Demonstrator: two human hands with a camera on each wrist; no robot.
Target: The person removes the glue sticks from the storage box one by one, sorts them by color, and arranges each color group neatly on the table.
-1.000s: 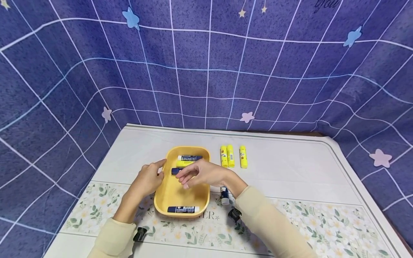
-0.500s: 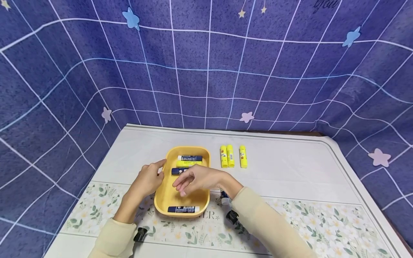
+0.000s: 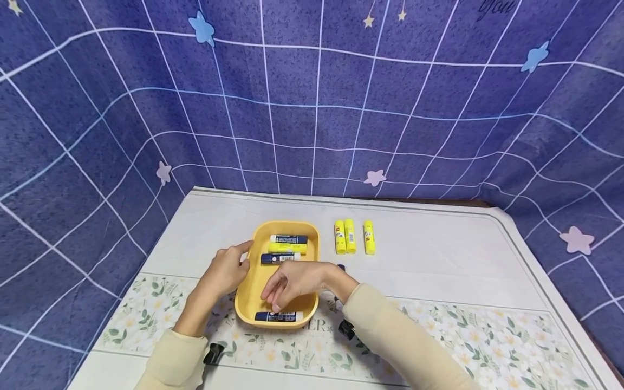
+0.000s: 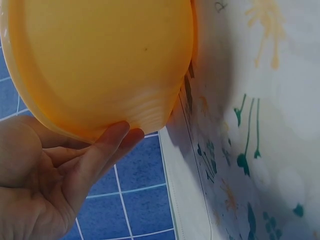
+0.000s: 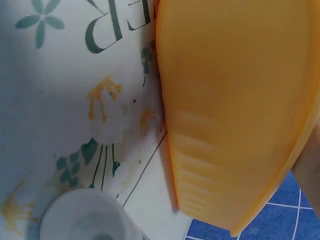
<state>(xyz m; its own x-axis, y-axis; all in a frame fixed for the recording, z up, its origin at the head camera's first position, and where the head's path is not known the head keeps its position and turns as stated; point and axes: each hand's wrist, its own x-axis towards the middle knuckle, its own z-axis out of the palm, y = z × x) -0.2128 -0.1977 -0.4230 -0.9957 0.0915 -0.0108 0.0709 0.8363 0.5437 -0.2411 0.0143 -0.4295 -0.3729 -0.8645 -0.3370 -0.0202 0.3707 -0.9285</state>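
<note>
Glue stick (image 3: 279, 317), dark blue with a white end, lying on its side in a yellow tray (image 3: 253, 292), along the tray's near edge. I judge it light, stiff and smooth, likelier to roll than to break; I would take it across the middle of its barrel, thumb and finger from above.

Of the two hands, the right hand (image 3: 294, 283) hangs just over it, fingers bent, thumb apart from the fingertips. I see nothing gripped and cannot tell whether the thumb touches the stick. The left hand (image 3: 225, 272) pinches the tray's left rim.

Toward the tray's far edge I count three more: two dark-blue sticks (image 3: 280, 258) with one yellow stick (image 3: 287, 248) between them, making four inside.

The tray sits left of the middle of the table (image 3: 429, 249). To its right, nearer the table's far edge, lie three yellow sticks (image 3: 350, 236): two side by side, one apart. One dark object (image 3: 341, 267) is mostly hidden by the right arm. Beyond the far edge hangs a blue curtain (image 3: 312, 124).
</note>
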